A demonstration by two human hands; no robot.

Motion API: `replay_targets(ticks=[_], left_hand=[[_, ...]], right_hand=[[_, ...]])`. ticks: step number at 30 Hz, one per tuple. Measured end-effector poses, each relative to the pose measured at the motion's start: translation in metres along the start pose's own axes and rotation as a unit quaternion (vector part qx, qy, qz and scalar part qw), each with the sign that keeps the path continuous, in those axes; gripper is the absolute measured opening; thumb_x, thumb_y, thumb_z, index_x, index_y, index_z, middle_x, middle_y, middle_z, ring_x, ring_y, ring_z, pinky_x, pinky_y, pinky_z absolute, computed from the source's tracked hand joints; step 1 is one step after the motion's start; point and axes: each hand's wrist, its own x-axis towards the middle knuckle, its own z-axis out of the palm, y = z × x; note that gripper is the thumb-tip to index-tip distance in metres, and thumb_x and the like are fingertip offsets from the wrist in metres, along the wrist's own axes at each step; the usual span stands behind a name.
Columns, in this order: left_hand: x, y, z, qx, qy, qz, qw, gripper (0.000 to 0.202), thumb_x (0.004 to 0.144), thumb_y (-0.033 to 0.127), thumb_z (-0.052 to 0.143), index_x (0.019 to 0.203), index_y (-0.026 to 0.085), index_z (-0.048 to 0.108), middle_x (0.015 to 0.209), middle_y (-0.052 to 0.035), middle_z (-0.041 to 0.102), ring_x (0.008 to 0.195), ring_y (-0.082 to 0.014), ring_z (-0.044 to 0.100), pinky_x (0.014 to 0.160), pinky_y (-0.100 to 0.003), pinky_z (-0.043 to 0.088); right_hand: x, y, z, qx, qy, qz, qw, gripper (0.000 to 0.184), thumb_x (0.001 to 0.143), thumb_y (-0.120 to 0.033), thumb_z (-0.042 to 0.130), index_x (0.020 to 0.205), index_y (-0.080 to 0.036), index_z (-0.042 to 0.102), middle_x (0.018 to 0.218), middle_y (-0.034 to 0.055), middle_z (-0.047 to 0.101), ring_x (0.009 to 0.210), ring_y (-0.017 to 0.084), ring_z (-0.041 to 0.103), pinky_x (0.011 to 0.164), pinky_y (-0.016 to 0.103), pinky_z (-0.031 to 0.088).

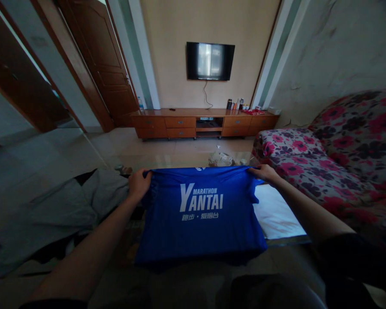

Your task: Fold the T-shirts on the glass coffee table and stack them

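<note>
A blue T-shirt (pixel 201 236) with white "Marathon Yantai" lettering is spread between my two hands, its near edge hanging towards me. My left hand (pixel 139 182) is closed on the upper left corner of the cloth. At the upper right corner, my right hand (pixel 264 172) pinches the fabric between thumb and fingers. Under and beyond the shirt is a glass table (pixel 176 161). A folded white cloth (pixel 279 212) lies on it to the right, partly covered by the shirt. Left of my left hand is a grey garment (pixel 61 210) in a loose heap.
A crumpled patterned item (pixel 220 159) lies on the table's far part. To the right stands a flowered sofa (pixel 344 171). Across the floor are a low wooden cabinet (pixel 180 122) with bottles on top and a wall television (pixel 210 61). A brown door (pixel 98 56) is at the left.
</note>
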Motion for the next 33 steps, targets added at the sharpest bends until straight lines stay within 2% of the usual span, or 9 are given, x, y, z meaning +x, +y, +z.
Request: replay_targets(ticks=[4, 8, 11, 16, 19, 22, 25, 28, 33], left_hand=[[0.013, -0.017, 0.057, 0.017, -0.038, -0.014, 0.999, 0.032, 0.092, 0.043, 0.052, 0.096, 0.019, 0.073, 0.100, -0.0118, 0.076, 0.098, -0.0289, 0.070, 0.092, -0.037, 0.049], [0.017, -0.032, 0.107, 0.043, -0.066, -0.035, 0.996, 0.031, 0.091, 0.039, 0.054, 0.106, 0.017, 0.069, 0.105, -0.0140, 0.074, 0.103, -0.0296, 0.068, 0.095, -0.039, 0.049], [0.007, -0.037, 0.131, 0.066, -0.094, -0.028, 0.993, 0.037, 0.089, 0.036, 0.057, 0.119, 0.015, 0.063, 0.113, -0.0153, 0.069, 0.113, -0.0298, 0.063, 0.100, -0.040, 0.047], [-0.019, -0.025, 0.125, 0.137, -0.060, 0.060, 0.987, 0.039, 0.093, 0.032, 0.050, 0.128, 0.016, 0.059, 0.134, -0.0195, 0.057, 0.128, -0.0337, 0.051, 0.107, -0.047, 0.041], [-0.032, -0.006, 0.114, 0.135, -0.143, 0.228, 0.953, 0.027, 0.096, 0.032, 0.046, 0.107, 0.020, 0.067, 0.115, -0.0159, 0.064, 0.118, -0.0323, 0.055, 0.106, -0.048, 0.040], [-0.041, 0.013, 0.114, 0.065, -0.248, 0.343, 0.904, 0.030, 0.099, 0.032, 0.042, 0.096, 0.022, 0.070, 0.101, -0.0117, 0.065, 0.104, -0.0269, 0.058, 0.100, -0.042, 0.045], [-0.043, 0.023, 0.125, 0.015, -0.243, 0.320, 0.916, 0.037, 0.100, 0.029, 0.040, 0.121, 0.023, 0.069, 0.124, -0.0108, 0.064, 0.114, -0.0252, 0.056, 0.103, -0.041, 0.044], [-0.037, 0.024, 0.138, 0.047, -0.237, 0.247, 0.938, 0.048, 0.100, 0.034, 0.039, 0.145, 0.030, 0.057, 0.153, -0.0076, 0.050, 0.127, -0.0305, 0.049, 0.106, -0.048, 0.042], [-0.023, 0.020, 0.154, 0.132, -0.229, 0.130, 0.956, 0.057, 0.100, 0.053, 0.034, 0.154, 0.039, 0.044, 0.162, -0.0082, 0.040, 0.131, -0.0428, 0.045, 0.100, -0.061, 0.040]], right_hand=[[0.024, 0.005, 0.049, -0.033, -0.057, 0.041, 0.997, 0.060, 0.085, -0.070, 0.061, 0.090, -0.012, 0.077, 0.084, 0.0163, 0.074, 0.087, 0.030, 0.072, 0.075, 0.035, 0.056], [0.031, 0.004, 0.096, -0.072, -0.032, 0.056, 0.995, 0.062, 0.088, -0.068, 0.056, 0.101, -0.011, 0.075, 0.100, 0.0202, 0.073, 0.102, 0.034, 0.070, 0.085, 0.036, 0.054], [0.023, 0.000, 0.127, -0.102, 0.017, 0.031, 0.994, 0.060, 0.089, -0.060, 0.060, 0.120, -0.009, 0.067, 0.120, 0.0225, 0.065, 0.115, 0.032, 0.064, 0.095, 0.035, 0.050], [-0.006, -0.014, 0.147, -0.166, 0.132, -0.062, 0.975, 0.059, 0.092, -0.044, 0.063, 0.139, -0.011, 0.049, 0.143, 0.0252, 0.045, 0.131, 0.038, 0.046, 0.104, 0.048, 0.039], [-0.019, -0.026, 0.150, -0.180, 0.028, -0.238, 0.954, 0.031, 0.098, -0.039, 0.053, 0.114, -0.015, 0.065, 0.123, 0.0179, 0.059, 0.121, 0.033, 0.049, 0.104, 0.044, 0.038], [-0.024, -0.036, 0.161, -0.125, -0.066, -0.327, 0.934, 0.032, 0.101, -0.037, 0.046, 0.097, -0.017, 0.071, 0.107, 0.0124, 0.063, 0.107, 0.025, 0.055, 0.101, 0.037, 0.040], [-0.021, -0.043, 0.177, -0.078, -0.028, -0.282, 0.956, 0.034, 0.102, -0.033, 0.045, 0.116, -0.017, 0.071, 0.121, 0.0125, 0.062, 0.112, 0.025, 0.053, 0.103, 0.037, 0.040], [-0.010, -0.050, 0.187, -0.086, -0.009, -0.206, 0.975, 0.044, 0.102, -0.039, 0.045, 0.141, -0.025, 0.060, 0.149, 0.0096, 0.050, 0.126, 0.031, 0.046, 0.104, 0.043, 0.040], [0.006, -0.063, 0.197, -0.118, -0.003, -0.106, 0.987, 0.060, 0.100, -0.054, 0.039, 0.156, -0.034, 0.042, 0.167, 0.0045, 0.030, 0.134, 0.039, 0.039, 0.104, 0.054, 0.039]])
